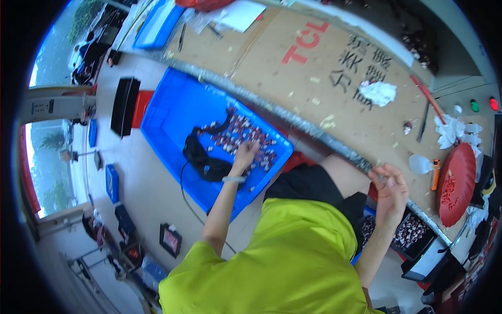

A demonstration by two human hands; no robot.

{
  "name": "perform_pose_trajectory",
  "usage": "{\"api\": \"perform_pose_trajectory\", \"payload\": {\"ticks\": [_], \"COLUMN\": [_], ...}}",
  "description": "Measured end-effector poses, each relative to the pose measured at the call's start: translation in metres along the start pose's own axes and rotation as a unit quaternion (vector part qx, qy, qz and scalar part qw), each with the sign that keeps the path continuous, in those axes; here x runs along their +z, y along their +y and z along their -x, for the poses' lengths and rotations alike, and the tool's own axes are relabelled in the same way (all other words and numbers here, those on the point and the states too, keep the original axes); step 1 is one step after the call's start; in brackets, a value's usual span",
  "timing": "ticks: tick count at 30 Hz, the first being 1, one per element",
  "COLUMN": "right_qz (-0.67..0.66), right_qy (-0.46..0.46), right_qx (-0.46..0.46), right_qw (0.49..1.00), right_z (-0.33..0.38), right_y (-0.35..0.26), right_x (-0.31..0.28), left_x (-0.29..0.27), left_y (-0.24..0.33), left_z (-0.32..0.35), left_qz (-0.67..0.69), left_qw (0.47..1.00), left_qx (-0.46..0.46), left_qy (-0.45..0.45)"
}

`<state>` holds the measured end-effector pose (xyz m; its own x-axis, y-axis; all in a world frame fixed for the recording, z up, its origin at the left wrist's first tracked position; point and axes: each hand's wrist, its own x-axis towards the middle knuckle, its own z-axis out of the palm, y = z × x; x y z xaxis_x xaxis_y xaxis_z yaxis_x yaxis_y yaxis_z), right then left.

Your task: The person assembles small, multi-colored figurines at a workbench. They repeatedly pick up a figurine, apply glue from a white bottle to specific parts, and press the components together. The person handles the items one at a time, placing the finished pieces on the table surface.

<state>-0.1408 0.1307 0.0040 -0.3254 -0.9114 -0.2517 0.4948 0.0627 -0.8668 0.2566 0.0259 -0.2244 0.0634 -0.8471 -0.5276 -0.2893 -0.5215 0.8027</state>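
My left hand [245,156] reaches down into a large blue plastic bin [166,104], over a spread of small dark-red and white parts [238,130]. Its fingers are curled together among the parts; what they hold, if anything, is too small to make out. A black bag-like item [201,161] with a strap lies in the bin beside this hand. At the front edge of the cardboard-covered workbench [266,63], my right hand [390,189] is raised with its palm showing. Its fingers are loosely bent and apart, with nothing visible in them.
On the bench to the right are a red scalloped tray [463,165] with small red pieces, an orange lighter-like item [435,175] and crumpled white tissue [378,93]. A black box [410,231] of small parts sits below the bench edge. A thin cable [191,201] hangs over the bin's side.
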Motion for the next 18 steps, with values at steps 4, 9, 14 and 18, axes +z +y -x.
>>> {"api": "perform_pose_trajectory", "payload": {"ticks": [4, 9, 14, 18], "right_qz": [-0.021, -0.005, -0.007, 0.058], "right_qy": [0.036, 0.027, 0.020, 0.027], "right_qx": [-0.008, 0.003, 0.033, 0.009], "right_qw": [0.999, 1.000, 0.999, 0.998], "right_z": [-0.001, 0.003, 0.007, 0.014], "right_y": [0.001, 0.004, 0.002, -0.004], "right_x": [0.001, 0.002, 0.005, 0.000], "left_x": [-0.030, 0.013, 0.138, 0.239], "left_y": [0.080, 0.280, 0.382, 0.442], "left_z": [0.015, 0.041, -0.058, -0.142], "left_qz": [-0.396, -0.086, -0.181, -0.282], "left_qw": [0.909, 0.945, 0.838, 0.739], "left_qx": [0.124, 0.316, 0.513, 0.611], "left_qy": [0.043, 0.001, -0.043, 0.034]}}
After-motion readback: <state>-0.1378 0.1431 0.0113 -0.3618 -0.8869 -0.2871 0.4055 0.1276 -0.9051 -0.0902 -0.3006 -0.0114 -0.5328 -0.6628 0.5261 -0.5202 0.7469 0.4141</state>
